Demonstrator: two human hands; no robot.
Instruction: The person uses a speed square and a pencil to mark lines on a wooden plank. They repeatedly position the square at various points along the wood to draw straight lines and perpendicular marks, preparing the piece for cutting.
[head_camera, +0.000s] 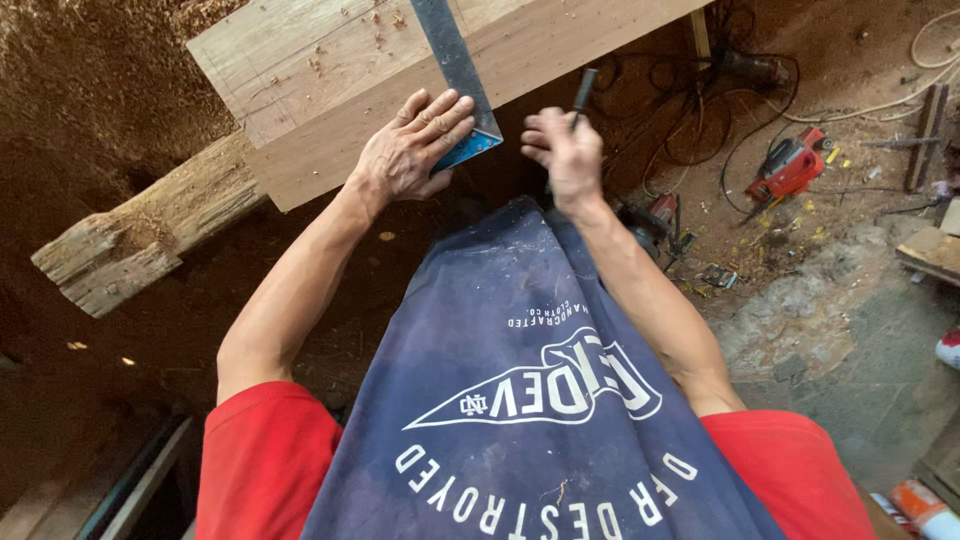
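Currently the left hand (415, 150) presses flat on the square (455, 70) atop the plank (330, 90), the right hand (565, 150) grips a pencil (583, 95) beside it — any slip of the square likely skews the line.

Metal try square (455, 65) flat on pale plank (340, 90), blue stock at edge; dark pencil (583, 95) upright.

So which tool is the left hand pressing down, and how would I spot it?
Find the big pale plank across the top. At its near edge the left hand pins a try square: a flat grey metal blade with a blue stock, unlike the thin dark pencil in the right hand.
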